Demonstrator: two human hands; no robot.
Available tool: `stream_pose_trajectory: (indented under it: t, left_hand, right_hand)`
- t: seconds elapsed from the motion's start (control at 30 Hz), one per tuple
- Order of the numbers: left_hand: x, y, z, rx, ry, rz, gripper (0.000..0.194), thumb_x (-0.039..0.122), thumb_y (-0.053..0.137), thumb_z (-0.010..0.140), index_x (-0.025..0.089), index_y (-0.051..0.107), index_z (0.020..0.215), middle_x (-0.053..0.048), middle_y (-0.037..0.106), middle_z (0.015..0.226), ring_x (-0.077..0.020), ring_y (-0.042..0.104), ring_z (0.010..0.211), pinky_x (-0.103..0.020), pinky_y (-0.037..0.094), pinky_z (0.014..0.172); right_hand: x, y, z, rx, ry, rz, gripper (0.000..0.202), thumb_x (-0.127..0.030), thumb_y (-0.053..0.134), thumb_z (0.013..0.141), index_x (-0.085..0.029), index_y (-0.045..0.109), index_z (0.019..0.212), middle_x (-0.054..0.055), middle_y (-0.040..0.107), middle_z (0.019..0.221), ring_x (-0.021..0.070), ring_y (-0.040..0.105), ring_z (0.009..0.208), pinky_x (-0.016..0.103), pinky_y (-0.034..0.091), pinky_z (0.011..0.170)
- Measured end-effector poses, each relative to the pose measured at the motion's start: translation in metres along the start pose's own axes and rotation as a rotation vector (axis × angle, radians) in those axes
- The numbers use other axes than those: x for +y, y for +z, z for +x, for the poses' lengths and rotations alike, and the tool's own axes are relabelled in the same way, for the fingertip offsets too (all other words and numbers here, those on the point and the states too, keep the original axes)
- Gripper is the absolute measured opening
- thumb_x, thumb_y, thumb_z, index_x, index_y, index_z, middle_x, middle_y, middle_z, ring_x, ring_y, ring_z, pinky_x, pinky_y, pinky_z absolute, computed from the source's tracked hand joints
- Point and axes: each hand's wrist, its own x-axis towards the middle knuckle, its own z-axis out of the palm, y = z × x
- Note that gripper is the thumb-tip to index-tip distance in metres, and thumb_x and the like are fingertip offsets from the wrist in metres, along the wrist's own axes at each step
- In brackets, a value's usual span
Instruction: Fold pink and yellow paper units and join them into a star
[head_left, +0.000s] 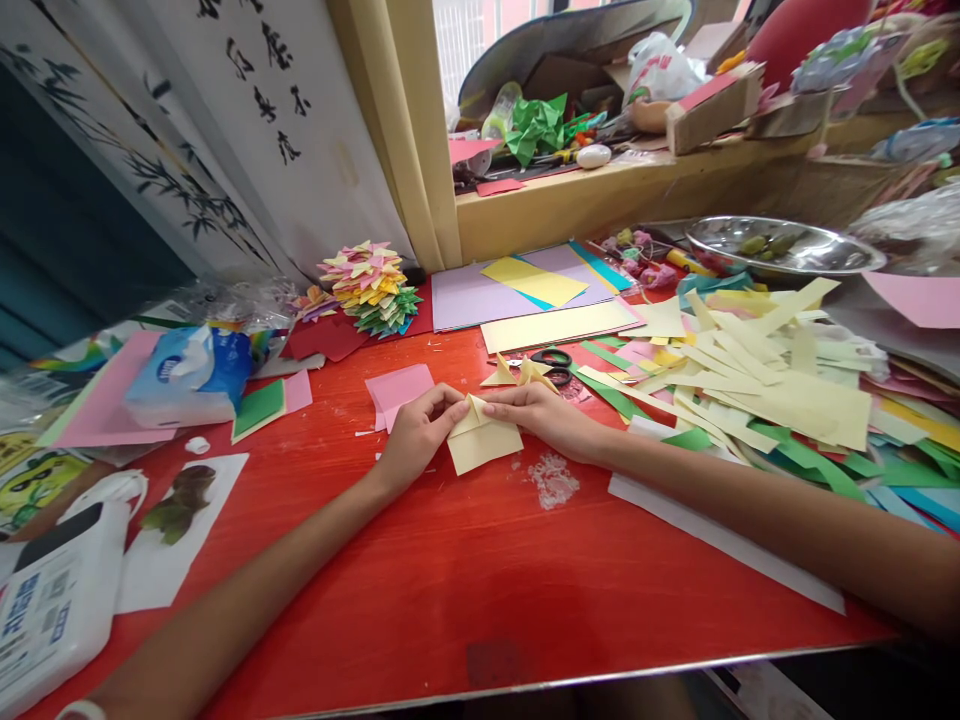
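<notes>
A pale yellow paper (486, 447), partly folded with a pointed top, is held up over the red table (450, 580). My left hand (422, 432) pinches its upper left side between thumb and fingers. On the upper right side, my right hand (551, 415) grips the same paper, thumb and fingers closed. Small folded yellow pieces (517, 372) lie just behind the hands, beside black-handled scissors (553, 366). Pink square sheets (397, 392) rest behind my left hand.
Paper strips (757, 370) heap at the right, near a metal plate (784, 248). Large sheets (465, 297) and a folded-paper model (371, 285) stand at the back. A tissue pack (193, 372) and a white box (64, 600) are at the left.
</notes>
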Motion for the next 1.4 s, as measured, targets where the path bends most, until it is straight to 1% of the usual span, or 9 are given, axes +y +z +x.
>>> stream_pose_trajectory:
  t: [0.2,0.43,0.6,0.8,0.93,1.03,1.13,1.3,1.4]
  left_hand:
    - [0.0001,0.0003,-0.0002,0.005,0.007,-0.007,0.023,0.039,0.049,0.079,0.017,0.055,0.076,0.001,0.052,0.070,-0.0107,0.045,0.065,-0.021,0.036,0.058]
    - [-0.0025,0.0010,0.0004,-0.035,-0.005,-0.010,0.022,0.037,0.047,0.080,0.017,0.053,0.075,0.001,0.049,0.070,-0.0106,0.044,0.065,-0.021,0.035,0.059]
    - [0.0002,0.0012,0.0002,-0.045,-0.002,-0.015,0.019,0.036,0.047,0.080,0.017,0.049,0.076,0.002,0.047,0.071,-0.0104,0.044,0.065,-0.021,0.035,0.059]
    - [0.0011,0.0009,0.0001,-0.021,0.021,0.007,0.021,0.038,0.052,0.077,0.017,0.050,0.076,0.002,0.048,0.070,-0.0092,0.043,0.062,-0.020,0.035,0.057]
    - [0.0001,0.0003,-0.0009,0.001,0.044,0.052,0.021,0.037,0.051,0.078,0.016,0.053,0.074,0.002,0.050,0.070,-0.0092,0.044,0.064,-0.021,0.036,0.059]
    - [0.0010,0.0000,-0.0015,0.006,0.053,0.053,0.021,0.036,0.051,0.078,0.016,0.054,0.073,0.002,0.051,0.070,-0.0094,0.045,0.065,-0.021,0.036,0.060]
    - [0.0023,0.0001,-0.0016,0.002,0.055,0.041,0.020,0.035,0.052,0.078,0.016,0.055,0.073,0.002,0.052,0.069,-0.0097,0.045,0.065,-0.021,0.036,0.061]
    - [0.0020,-0.0003,-0.0010,-0.007,0.045,-0.014,0.018,0.033,0.053,0.076,0.016,0.056,0.071,0.002,0.052,0.069,-0.0100,0.044,0.066,-0.022,0.035,0.061]
    - [-0.0003,-0.0010,-0.0005,0.039,0.023,-0.088,0.017,0.031,0.055,0.075,0.015,0.055,0.069,0.002,0.051,0.067,-0.0093,0.043,0.063,-0.021,0.034,0.059]
  right_hand:
    - [0.0002,0.0002,0.0002,0.009,-0.014,-0.017,0.032,-0.041,0.053,0.079,-0.019,0.065,0.099,0.006,0.065,0.088,0.0170,0.058,0.078,0.031,0.044,0.071]
    - [-0.0008,0.0008,-0.0003,0.040,0.008,-0.042,0.033,-0.039,0.052,0.079,-0.017,0.064,0.102,0.005,0.065,0.088,0.0151,0.057,0.078,0.027,0.044,0.068]
    - [-0.0013,0.0009,-0.0010,0.057,0.012,-0.159,0.033,-0.041,0.052,0.079,-0.016,0.066,0.094,0.005,0.064,0.087,0.0144,0.056,0.072,0.026,0.042,0.063]
    - [-0.0006,0.0005,-0.0005,0.052,0.011,-0.242,0.037,-0.045,0.050,0.079,-0.012,0.065,0.089,0.006,0.061,0.077,0.0130,0.052,0.065,0.024,0.039,0.055]
    - [-0.0016,-0.0004,0.0001,0.001,0.015,-0.295,0.035,-0.044,0.048,0.081,-0.011,0.062,0.081,0.003,0.055,0.069,0.0103,0.046,0.059,0.023,0.035,0.051]
    - [-0.0020,-0.0004,0.0004,-0.001,0.000,-0.334,0.035,-0.043,0.045,0.083,-0.012,0.055,0.071,0.001,0.048,0.062,0.0084,0.040,0.054,0.022,0.030,0.049]
    - [-0.0017,0.0002,0.0010,0.006,-0.014,-0.383,0.034,-0.042,0.043,0.084,-0.014,0.050,0.067,-0.001,0.043,0.060,0.0077,0.037,0.053,0.022,0.028,0.048]
    - [-0.0017,0.0009,0.0018,0.003,-0.006,-0.446,0.033,-0.040,0.043,0.084,-0.014,0.050,0.066,-0.001,0.043,0.060,0.0072,0.037,0.053,0.022,0.028,0.047]
    - [-0.0008,0.0018,0.0016,0.034,-0.022,-0.425,0.032,-0.039,0.046,0.083,-0.014,0.049,0.064,-0.001,0.044,0.060,0.0068,0.040,0.053,0.021,0.031,0.047]
